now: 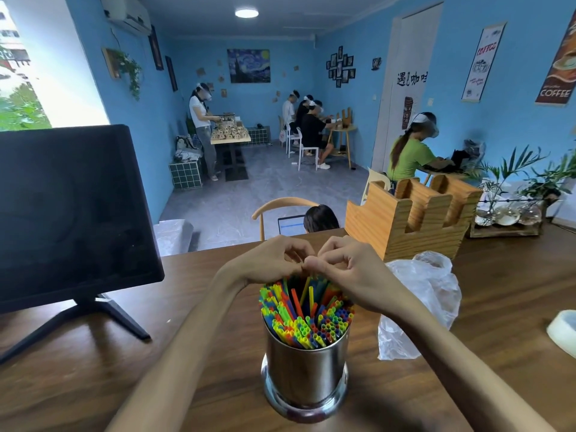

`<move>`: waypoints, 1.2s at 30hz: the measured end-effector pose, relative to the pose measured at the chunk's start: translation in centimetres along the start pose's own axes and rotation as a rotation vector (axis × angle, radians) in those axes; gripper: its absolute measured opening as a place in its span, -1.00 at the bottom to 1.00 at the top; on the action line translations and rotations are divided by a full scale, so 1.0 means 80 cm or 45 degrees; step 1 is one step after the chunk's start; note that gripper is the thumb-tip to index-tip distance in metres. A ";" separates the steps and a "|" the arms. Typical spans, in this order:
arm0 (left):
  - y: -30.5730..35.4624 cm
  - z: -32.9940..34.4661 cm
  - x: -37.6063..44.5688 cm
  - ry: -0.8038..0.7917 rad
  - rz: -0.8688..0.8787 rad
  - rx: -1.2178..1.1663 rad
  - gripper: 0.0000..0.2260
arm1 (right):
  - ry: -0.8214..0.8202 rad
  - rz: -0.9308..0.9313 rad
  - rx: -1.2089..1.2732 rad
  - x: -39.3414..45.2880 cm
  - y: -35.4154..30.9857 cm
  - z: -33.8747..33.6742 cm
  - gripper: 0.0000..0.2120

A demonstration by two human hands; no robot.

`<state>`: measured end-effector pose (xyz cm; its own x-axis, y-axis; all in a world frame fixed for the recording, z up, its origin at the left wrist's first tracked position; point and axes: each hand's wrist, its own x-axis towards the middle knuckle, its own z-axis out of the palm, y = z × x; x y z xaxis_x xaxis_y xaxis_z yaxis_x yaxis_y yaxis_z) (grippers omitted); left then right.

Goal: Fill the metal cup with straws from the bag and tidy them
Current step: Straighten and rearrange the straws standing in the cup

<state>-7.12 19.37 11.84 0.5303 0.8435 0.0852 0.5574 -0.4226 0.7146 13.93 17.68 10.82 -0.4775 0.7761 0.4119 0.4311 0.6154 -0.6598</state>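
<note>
A shiny metal cup (307, 372) stands upright on the wooden table, packed with many coloured straws (307, 316) that stick out of its top. My left hand (268, 260) and my right hand (349, 269) meet above the far side of the cup, fingers curled, thumbs touching each other. Both hands pinch the tops of a few taller straws at the back of the bunch. A crumpled clear plastic bag (417, 304) lies on the table just right of the cup, behind my right forearm.
A black monitor (68, 213) on a stand fills the left of the table. A wooden slotted holder (411, 213) stands at the far right, with a plant tray (508, 213) beyond it. A white object (564, 332) sits at the right edge. People work in the room behind.
</note>
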 end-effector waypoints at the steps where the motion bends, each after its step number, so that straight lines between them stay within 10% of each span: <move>1: -0.001 0.002 -0.001 0.041 -0.011 -0.009 -0.88 | -0.002 0.006 0.012 -0.001 0.001 0.000 -0.53; 8: 0.003 0.013 -0.002 0.430 -0.026 0.066 -0.81 | 0.107 0.096 0.194 -0.005 0.007 -0.004 -0.54; 14: 0.008 0.009 -0.005 0.226 -0.103 0.318 -0.88 | 0.042 0.149 0.206 -0.012 0.018 0.001 -0.56; 36: 0.045 -0.011 -0.020 0.494 0.092 -0.378 -0.75 | -0.018 0.194 0.325 -0.009 0.012 -0.001 -0.73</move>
<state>-6.53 16.76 14.86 0.2522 0.9007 0.3536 0.2920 -0.4193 0.8596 14.77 17.72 9.95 -0.4336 0.8538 0.2880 0.2929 0.4358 -0.8510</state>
